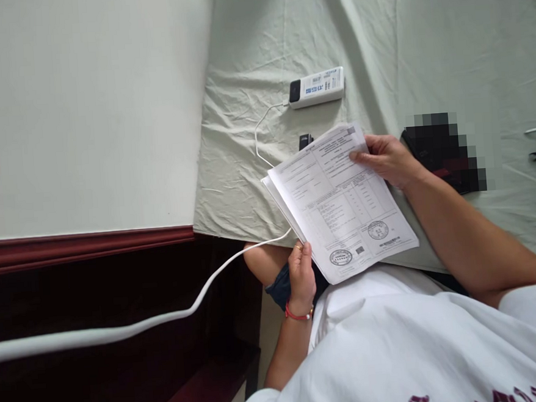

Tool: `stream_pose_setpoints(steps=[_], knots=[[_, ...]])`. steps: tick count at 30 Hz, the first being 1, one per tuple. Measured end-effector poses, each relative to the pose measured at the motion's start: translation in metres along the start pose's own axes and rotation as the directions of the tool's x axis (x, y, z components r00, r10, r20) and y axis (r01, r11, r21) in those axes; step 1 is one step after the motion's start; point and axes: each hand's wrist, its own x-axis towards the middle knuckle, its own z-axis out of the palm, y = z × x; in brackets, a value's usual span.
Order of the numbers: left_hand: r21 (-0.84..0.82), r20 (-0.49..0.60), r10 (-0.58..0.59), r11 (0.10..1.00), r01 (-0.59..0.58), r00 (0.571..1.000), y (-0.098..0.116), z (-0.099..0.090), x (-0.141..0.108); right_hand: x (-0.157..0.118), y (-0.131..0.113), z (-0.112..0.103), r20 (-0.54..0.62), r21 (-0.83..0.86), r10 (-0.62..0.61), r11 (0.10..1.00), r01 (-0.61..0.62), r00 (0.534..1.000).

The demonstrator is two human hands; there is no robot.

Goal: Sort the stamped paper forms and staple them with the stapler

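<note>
The sheaf of printed papers [342,211] looks light, limp and easily creased, so it should handle best held by opposite margins with a gentle pinch. It is held up over the near edge of the cloth-covered tabletop [237,154], between both hands: the right hand's [391,160] fingers pinch it near its 1 o'clock corner, the left hand's [302,275] close on its 8 o'clock edge.

A pale green cloth [237,93] is spread with wrinkles. On it, beyond the right hand [387,159] and to its left, lies a white power bank [321,88] with a white cable [256,142]; left of this hand, a small black object [306,141], partly hidden; right of it, a dark pixelated thing [443,155].
</note>
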Motion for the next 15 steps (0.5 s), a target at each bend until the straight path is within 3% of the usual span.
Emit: stream_pose_setpoints(steps=[6,11,15], knots=[[-0.031,-0.038,0.062,0.998,-0.063,0.997,0.000,0.002,0.027,0.003,0.002,-0.001,-0.052,-0.010,0.007,1.000,-0.008,0.999],[-0.111,-0.117,0.004,0.994,-0.017,0.993,0.002,0.004,0.033,0.009,0.011,-0.006,-0.195,-0.134,-0.086,0.989,0.061,0.977],[-0.158,-0.126,-0.039,0.987,0.019,0.991,0.005,0.003,0.030,0.009,0.016,-0.010,-0.152,-0.262,-0.106,0.963,0.063,0.983]])
